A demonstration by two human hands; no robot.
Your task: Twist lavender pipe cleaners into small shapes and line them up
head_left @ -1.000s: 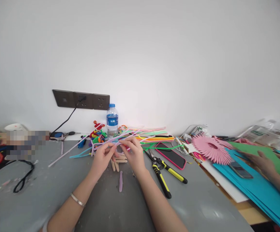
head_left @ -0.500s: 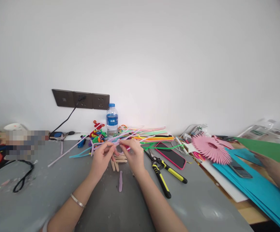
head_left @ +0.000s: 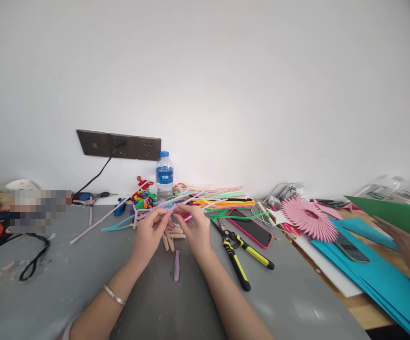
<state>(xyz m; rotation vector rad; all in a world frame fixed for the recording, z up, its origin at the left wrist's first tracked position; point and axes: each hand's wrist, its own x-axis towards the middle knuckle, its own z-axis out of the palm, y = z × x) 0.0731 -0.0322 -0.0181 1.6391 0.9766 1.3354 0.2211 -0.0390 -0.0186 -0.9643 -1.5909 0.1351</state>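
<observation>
My left hand (head_left: 151,234) and my right hand (head_left: 196,232) meet above the grey table, fingertips close together. Both pinch a small lilac pipe cleaner (head_left: 171,210), mostly covered by the fingers. Behind them spreads a pile of pipe cleaners (head_left: 222,203) in lilac, yellow, orange, green and pink. Just under my hands lie several beige bundled pieces (head_left: 169,242), partly hidden. Nearer to me, a short fuzzy purple piece (head_left: 176,267) lies alone on the table.
Yellow-and-black pliers (head_left: 242,252) lie right of my hands, beside a pink-cased phone (head_left: 252,229). A water bottle (head_left: 164,177) stands by the wall. Far right, another person's hand (head_left: 403,243) holds green paper (head_left: 392,215) above blue sheets (head_left: 371,278).
My hands stay nearly in place; my right fingers shift slightly around the pipe cleaner. At the far right, the other person's hand and the green paper have moved and tilted.
</observation>
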